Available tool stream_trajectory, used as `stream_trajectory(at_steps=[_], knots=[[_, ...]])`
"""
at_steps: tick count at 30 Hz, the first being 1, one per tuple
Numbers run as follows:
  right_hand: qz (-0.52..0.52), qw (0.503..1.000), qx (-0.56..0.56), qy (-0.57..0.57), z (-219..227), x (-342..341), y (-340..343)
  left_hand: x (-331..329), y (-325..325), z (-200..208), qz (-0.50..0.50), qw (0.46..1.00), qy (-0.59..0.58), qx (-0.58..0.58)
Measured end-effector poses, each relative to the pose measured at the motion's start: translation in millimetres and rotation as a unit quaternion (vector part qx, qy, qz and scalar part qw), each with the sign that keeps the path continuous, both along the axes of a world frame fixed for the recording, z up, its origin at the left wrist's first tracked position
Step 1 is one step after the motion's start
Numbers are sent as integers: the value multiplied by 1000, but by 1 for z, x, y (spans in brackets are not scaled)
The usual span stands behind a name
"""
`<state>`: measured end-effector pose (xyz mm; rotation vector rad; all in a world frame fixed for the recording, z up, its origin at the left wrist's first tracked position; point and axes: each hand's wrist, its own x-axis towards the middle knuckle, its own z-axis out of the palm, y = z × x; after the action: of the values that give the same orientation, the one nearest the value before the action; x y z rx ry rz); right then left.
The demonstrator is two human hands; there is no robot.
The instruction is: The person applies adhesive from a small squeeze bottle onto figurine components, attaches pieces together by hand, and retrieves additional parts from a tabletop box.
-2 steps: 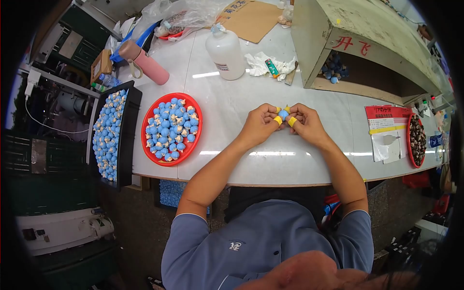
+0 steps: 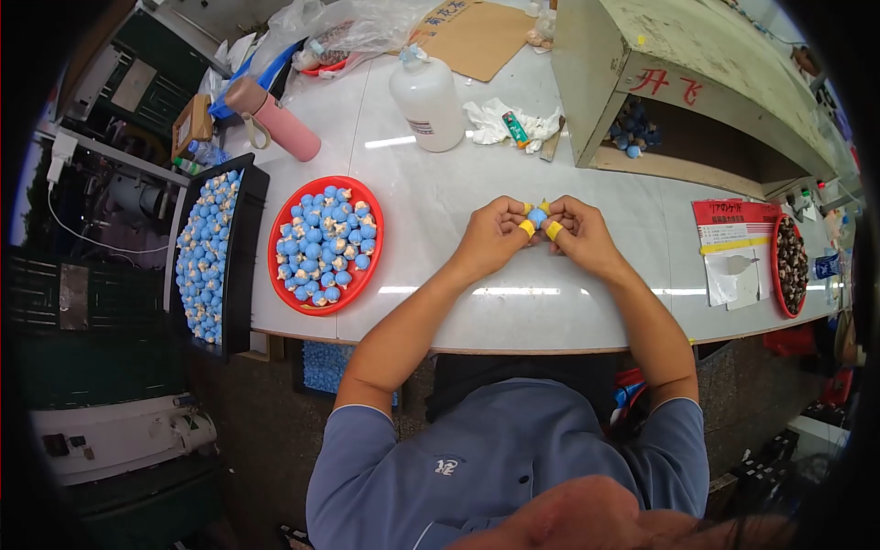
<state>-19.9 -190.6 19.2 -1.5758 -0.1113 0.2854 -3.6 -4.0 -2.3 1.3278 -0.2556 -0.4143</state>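
My left hand (image 2: 496,234) and my right hand (image 2: 579,234) meet over the grey-white table, both closed on one small blue ball-shaped piece (image 2: 537,216). Yellow bands wrap the thumbs and some fingertips, and these press on the ball from both sides. Much of the piece is hidden by the fingers. To the left, a round red tray (image 2: 279,291) holds many blue balls with cream-coloured, pointed parts. Beside it, a black bin (image 2: 240,275) is heaped with similar blue and cream pieces.
Behind my hands stand a white plastic bottle (image 2: 427,105) and a pink flask (image 2: 286,130). Crumpled tissue (image 2: 490,119) lies near a beige wooden shelf box (image 2: 587,92). At right are a red-and-white printed sheet (image 2: 733,229) and a red basket (image 2: 781,291) of dark pieces.
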Motion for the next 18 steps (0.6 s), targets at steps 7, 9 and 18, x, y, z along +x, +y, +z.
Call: stream_trajectory(at_steps=[7, 9, 18], knots=[[6, 1000, 8, 2, 2, 0, 0, 0, 0, 1, 0, 1000, 0, 3], [5, 1000, 11, 5, 2, 0, 0, 0, 0, 1, 0, 1000, -2, 3], [24, 1000, -5, -5, -10, 4, -4, 0, 0, 0, 3, 1000, -18, 21]])
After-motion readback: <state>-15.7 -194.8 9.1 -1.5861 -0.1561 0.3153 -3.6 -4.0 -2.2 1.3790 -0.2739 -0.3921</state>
